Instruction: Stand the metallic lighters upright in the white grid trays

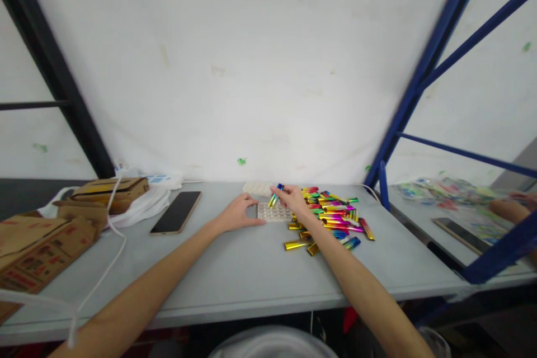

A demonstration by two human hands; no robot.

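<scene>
A white tray (273,213) with rows of small cells lies on the grey table. My left hand (240,213) holds its left end, fingers at the far corner and thumb along the near edge. Above the tray, my right hand (292,199) pinches a shiny lighter-shaped piece (273,199), blue at the top and yellow-green below, held tilted. Beside and partly under my right forearm spreads a loose pile of similar metallic pieces (335,217) in gold, pink, green and blue. A second pale celled tray (257,188) lies just behind the first, near the wall.
A phone (176,212) lies left of my left hand. Further left are open cardboard boxes (46,240), white bags (140,210) and a white cable (115,229). A blue metal frame (398,117) stands at the right; beyond it show another person's hand (509,210) and a second phone (461,235).
</scene>
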